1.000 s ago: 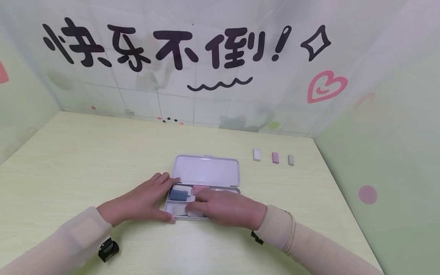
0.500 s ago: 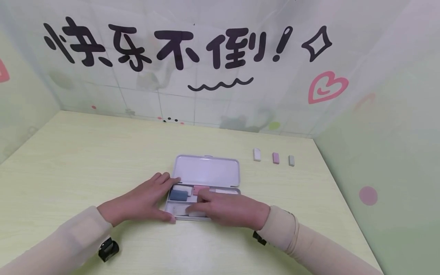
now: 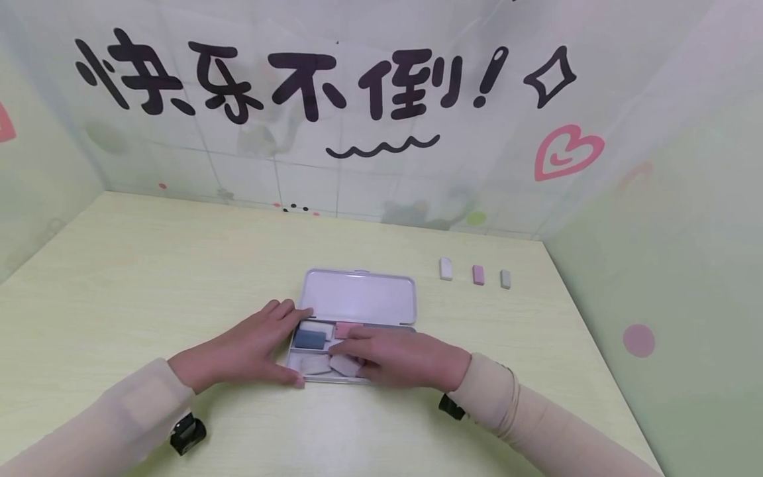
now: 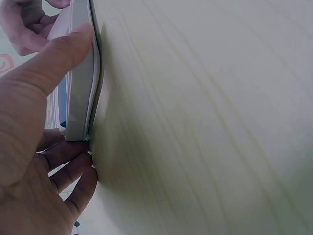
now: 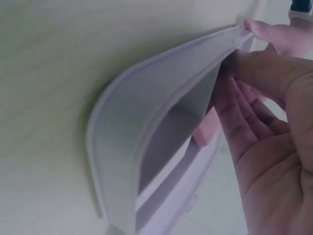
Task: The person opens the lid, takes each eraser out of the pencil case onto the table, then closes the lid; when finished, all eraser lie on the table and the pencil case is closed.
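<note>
white rectangular block (image 3: 344, 366) was pinched between fingers of right hand (image 3: 405, 358) in pale lilac hinged case (image 3: 357, 296); left hand (image 3: 244, 351), thumb and fingers spread, gripped case's end

Wht eraser (image 3: 344, 366) now tilted in R hand (image 3: 405, 358).

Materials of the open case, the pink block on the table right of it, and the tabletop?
Case: probably coated metal, satin; thin walls and a rimmed edge, but plastic is possible.
Pink block: likely eraser rubber or vinyl, matte; no glints, but too small to be sure.
Tabletop: wood or wood-look laminate, low sheen; pale, streaky grain.
</note>
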Tool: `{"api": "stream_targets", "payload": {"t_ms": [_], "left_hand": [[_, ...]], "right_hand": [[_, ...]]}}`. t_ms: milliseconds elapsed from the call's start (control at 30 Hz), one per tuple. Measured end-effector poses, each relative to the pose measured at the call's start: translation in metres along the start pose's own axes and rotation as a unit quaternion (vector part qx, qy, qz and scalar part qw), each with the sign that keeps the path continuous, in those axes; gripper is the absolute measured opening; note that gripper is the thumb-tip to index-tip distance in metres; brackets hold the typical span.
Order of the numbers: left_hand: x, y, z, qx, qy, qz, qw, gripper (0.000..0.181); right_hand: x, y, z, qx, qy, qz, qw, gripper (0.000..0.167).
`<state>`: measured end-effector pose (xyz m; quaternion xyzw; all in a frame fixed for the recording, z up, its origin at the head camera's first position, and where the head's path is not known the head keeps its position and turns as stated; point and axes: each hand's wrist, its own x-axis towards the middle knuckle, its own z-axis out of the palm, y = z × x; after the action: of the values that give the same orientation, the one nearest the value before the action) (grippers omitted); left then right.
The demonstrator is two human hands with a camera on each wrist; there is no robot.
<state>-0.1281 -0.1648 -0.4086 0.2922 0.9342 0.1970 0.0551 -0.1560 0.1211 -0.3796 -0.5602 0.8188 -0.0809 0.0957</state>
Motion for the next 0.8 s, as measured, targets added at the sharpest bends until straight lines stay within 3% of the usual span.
{"api": "stream_targets", "payload": {"t_ms": [100, 200, 300, 433, 667, 800], "left_hand": [[0.000, 0.000, 0.001, 0.001, -0.002, -0.004, 1.0000, 0.108], [0.000, 0.000, 0.001, 0.001, -0.001, -0.004, 1.0000, 0.108], [0.000, 0.000, 0.000, 0.003, 0.001, 0.001, 1.0000, 0.108], [0.000, 0.000, 0.000, 0.005, 0.001, 0.001, 1.0000, 0.108], [-0.002, 0.001, 0.000, 0.006, 0.007, 0.005, 0.9999, 0.108], [-0.002, 0.001, 0.000, 0.005, 0.005, 0.006, 1.0000, 0.108]], "right_hand": [[-0.001, 0.007, -0.002, 0.112, 0.004, 0.031, 0.9932, 0.046], [-0.003, 0.014, -0.005, 0.220, 0.022, 0.070, 0.9727, 0.052], [-0.004, 0.023, -0.005, 0.283, 0.050, 0.095, 0.9532, 0.050], [-0.007, 0.034, -0.005, 0.332, 0.088, 0.116, 0.9319, 0.049], [-0.020, 0.055, -0.009, 0.406, 0.143, 0.198, 0.8805, 0.051], [-0.034, 0.073, -0.009, 0.404, 0.176, 0.242, 0.8644, 0.052]]}}
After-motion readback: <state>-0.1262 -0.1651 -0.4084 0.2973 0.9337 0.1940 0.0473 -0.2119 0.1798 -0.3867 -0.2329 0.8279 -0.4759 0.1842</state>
